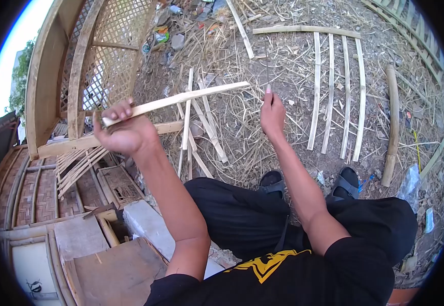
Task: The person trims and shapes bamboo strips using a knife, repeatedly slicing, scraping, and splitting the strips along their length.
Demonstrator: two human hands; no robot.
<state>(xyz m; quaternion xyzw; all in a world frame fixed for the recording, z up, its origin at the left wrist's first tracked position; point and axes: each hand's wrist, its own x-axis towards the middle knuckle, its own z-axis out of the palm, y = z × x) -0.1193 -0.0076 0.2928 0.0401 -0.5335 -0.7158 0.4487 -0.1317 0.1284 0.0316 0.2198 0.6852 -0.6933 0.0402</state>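
Observation:
A pale split bamboo strip (191, 95) slants across the view, its near end in my left hand (127, 130). My left fingers curl over that end, palm turned up. My right hand (273, 112) is closed, just right of the strip's far tip and apart from it. A thin, dark, blade-like tool (267, 58) points away from my right hand, seen nearly edge-on; its handle is hidden in the fist. Beyond, on the ground, several bamboo slats (331, 94) lie side by side under a bamboo crosspiece (306, 29).
Loose bamboo strips (207, 125) lie among shavings on the ground. At left stand a wooden lattice frame (115, 51) and woven panels (36, 194). A thick bamboo pole (392, 127) lies at right, near a plastic bag (409, 186). My sandalled feet (346, 183) are below.

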